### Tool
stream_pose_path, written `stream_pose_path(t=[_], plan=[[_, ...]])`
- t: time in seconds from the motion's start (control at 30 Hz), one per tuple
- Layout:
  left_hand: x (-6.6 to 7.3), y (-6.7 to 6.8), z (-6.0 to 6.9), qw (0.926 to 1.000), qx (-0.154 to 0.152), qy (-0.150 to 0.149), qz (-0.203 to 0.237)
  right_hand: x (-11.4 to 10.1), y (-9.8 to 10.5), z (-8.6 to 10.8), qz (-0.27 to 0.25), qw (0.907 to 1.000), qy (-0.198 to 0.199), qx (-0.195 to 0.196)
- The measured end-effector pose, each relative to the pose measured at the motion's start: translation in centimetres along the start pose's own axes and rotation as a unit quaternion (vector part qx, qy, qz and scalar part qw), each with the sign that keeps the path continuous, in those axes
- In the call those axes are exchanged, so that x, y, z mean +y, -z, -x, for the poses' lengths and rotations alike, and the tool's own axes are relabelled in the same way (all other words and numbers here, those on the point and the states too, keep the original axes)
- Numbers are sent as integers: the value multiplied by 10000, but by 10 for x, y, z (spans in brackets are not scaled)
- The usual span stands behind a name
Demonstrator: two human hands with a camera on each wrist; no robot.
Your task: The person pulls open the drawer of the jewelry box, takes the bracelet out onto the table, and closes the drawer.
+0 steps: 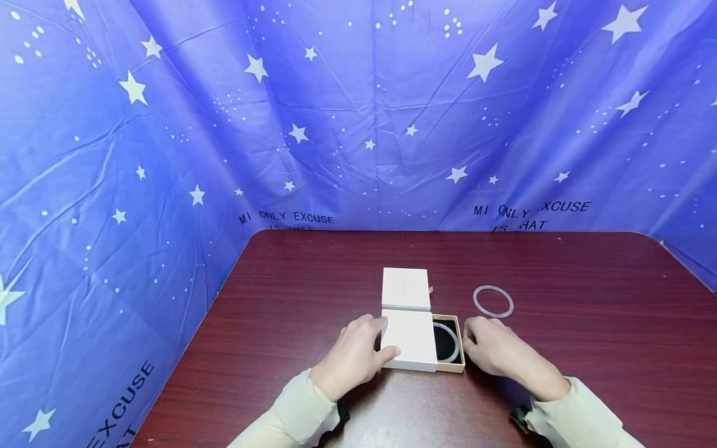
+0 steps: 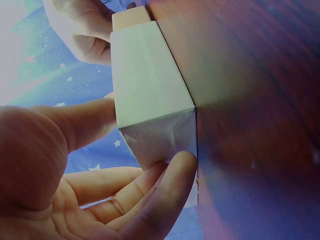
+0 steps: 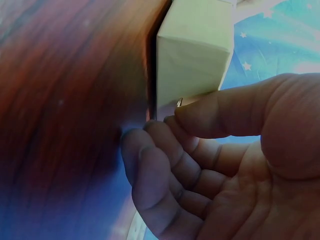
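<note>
A white drawer-style jewelry box (image 1: 409, 339) lies on the table with its tan inner drawer (image 1: 459, 367) partly out to the right. Inside, on black padding, sits a pale bangle (image 1: 454, 342), its left part hidden under the sleeve. My left hand (image 1: 355, 351) grips the sleeve, thumb on top and fingers against its left end; the left wrist view shows the fingertips on that end face (image 2: 160, 137). At the drawer's outer end my right hand (image 1: 498, 348) pinches with thumb and index finger. Whatever small part lies between those fingertips is mostly hidden in the right wrist view.
A second white box (image 1: 406, 288), closed, lies just behind the first, a small ribbon tab (image 1: 431, 289) at its right side. A loose pale bangle (image 1: 493, 301) rests on the dark red wooden table (image 1: 313, 280), beyond my right hand. A blue star-patterned curtain (image 1: 358, 112) surrounds the table.
</note>
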State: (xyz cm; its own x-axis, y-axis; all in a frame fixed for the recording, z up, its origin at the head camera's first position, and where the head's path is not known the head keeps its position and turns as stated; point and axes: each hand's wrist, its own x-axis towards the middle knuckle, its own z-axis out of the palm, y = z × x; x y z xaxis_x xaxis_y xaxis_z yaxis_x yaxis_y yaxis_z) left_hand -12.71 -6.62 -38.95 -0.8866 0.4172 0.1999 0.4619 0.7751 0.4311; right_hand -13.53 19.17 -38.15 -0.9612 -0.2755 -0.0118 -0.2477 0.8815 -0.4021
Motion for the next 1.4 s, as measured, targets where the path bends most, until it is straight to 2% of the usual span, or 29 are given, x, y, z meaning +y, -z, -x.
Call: stream_pose_path(t=[0.77, 1.4], plan=[[0, 0, -1, 10000, -29, 46, -23, 9, 1, 4, -1, 10000, -84, 36], [-1, -1, -1, 10000, 18, -30, 16, 15, 6, 7, 22, 9999, -156, 16]])
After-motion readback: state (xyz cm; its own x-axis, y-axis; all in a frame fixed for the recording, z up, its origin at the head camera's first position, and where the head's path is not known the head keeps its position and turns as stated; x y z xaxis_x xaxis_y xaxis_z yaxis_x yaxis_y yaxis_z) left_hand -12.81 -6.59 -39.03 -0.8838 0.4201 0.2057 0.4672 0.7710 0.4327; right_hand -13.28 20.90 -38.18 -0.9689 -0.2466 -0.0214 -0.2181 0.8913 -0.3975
